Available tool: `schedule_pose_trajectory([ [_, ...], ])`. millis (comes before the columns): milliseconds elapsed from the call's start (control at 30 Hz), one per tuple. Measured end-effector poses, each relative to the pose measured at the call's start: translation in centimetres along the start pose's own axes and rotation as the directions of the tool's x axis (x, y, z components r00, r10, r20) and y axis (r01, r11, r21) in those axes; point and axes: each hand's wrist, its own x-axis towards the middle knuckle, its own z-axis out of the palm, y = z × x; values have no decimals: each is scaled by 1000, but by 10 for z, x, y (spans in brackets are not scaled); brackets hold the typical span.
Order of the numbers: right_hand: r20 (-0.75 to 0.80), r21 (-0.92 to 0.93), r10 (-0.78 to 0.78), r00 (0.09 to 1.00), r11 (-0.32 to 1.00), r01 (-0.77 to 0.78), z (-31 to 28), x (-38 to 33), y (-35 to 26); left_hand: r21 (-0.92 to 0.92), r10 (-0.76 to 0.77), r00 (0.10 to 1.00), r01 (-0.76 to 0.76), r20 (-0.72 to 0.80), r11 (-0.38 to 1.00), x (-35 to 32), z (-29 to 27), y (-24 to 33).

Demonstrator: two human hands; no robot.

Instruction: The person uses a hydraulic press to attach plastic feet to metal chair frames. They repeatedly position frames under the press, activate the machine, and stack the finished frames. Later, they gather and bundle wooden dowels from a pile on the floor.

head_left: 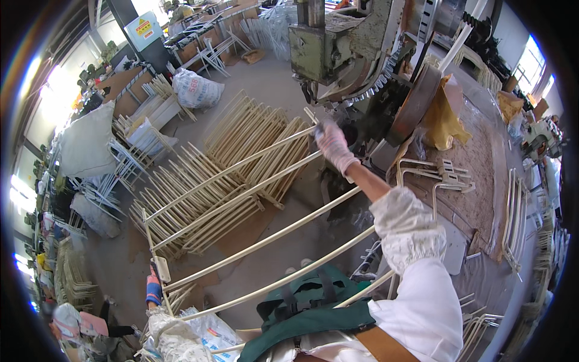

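A long cream-coloured metal tube frame (259, 243) stretches across in front of me, its rails running from lower left to upper right. My left hand (154, 288), in a blue and pink glove, is closed round its left end beside a small cream plate (161, 269). My right hand (335, 148), in a pale pinkish glove, is closed at the far right end, just below the head of a green riveting or punching machine (313, 54). Its fingertips are partly hidden and blurred. A green apron (313, 301) hangs below the frame.
Many similar tube frames (199, 181) lie stacked on the floor beyond. A worktable (476, 199) at the right carries bent tube parts (446, 175) and yellow paper (446, 120). A white sack (197, 88) stands farther back. Another person (78, 329) is at lower left.
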Motion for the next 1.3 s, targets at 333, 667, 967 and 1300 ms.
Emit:
schedule_pose_trajectory([
  [333,509,805,439,740,61,-590,76,34,-3,-207,-121,962,71,-245,976,22,-4,15],
  [667,417,888,412,811,8,-460,90,51,3,-25,229,972,-230,-45,973,80,32,-63],
  [967,325,906,454,829,101,-411,77,53,26,-865,-63,979,140,193,-482,181,-156,133],
  [1300,441,860,498,747,2,-510,96,45,5,-970,-281,931,244,232,10,172,-258,95],
])
